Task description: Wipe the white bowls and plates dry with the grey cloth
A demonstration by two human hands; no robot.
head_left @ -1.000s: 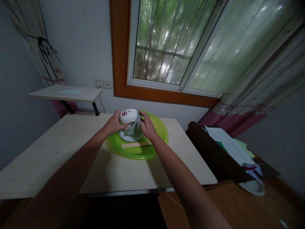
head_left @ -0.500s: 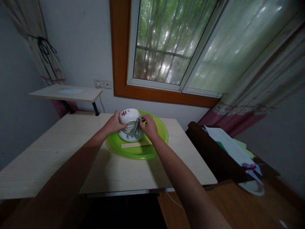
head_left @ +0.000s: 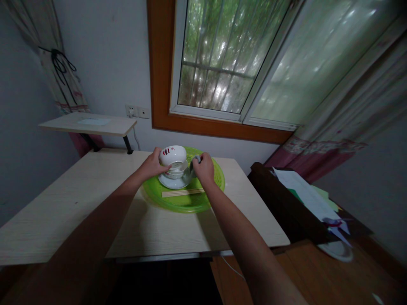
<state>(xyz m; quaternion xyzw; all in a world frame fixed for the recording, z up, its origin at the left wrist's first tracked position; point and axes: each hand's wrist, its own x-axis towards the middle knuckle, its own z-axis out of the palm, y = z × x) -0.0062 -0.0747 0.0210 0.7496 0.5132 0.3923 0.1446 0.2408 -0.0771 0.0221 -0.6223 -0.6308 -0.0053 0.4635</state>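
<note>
head view: a white bowl [head_left: 173,156] with red and dark marks is held by the left hand [head_left: 151,164] over a white plate [head_left: 172,184], toward eleven o'clock on a round green tray [head_left: 187,209]. the bowl is gripped at its nine o'clock side, with the thumb laid on the lower front; how its mouth is turned cannot be told surely. below, some white ware [head_left: 177,174] is seen, but whether it belongs to the bowl or is a second dish cannot be told. the right hand [head_left: 204,167] is placed at four o'clock from the bowl, a little apart from it, and a grey cloth [head_left: 192,164] is pinched between its bent fingers. on the tray, pale chopsticks [head_left: 181,193] are laid at six o'clock from the plate, and their three o'clock end is covered by the right arm [head_left: 235,228]. the tray is set on a pale table [head_left: 66,186]. at ten o'clock from the tray, a raised shelf [head_left: 62,121] is seen, with a sheet of paper [head_left: 93,121] on it. at one o'clock a window [head_left: 219,55] is found, and at three o'clock papers [head_left: 303,190] are laid on a dark piece of furniture [head_left: 280,203]
</note>
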